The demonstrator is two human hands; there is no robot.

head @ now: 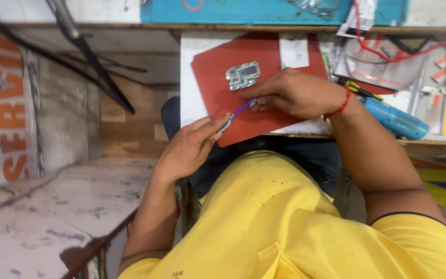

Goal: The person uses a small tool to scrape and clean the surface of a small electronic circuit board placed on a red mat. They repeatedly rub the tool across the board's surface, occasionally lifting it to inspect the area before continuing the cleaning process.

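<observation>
Left hand [192,147] and right hand [295,93] each pinch the purple tool [238,111] (circuit board [242,75] beside, on red mat [218,72]).

Your left hand [192,147] reaches forward, fingers pinched; your right hand [292,93] curls palm down, fingertips seemingly pinched too.

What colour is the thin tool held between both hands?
Purple; the thin tool spans from the left hand to the right hand over the red mat. Head view.
</observation>
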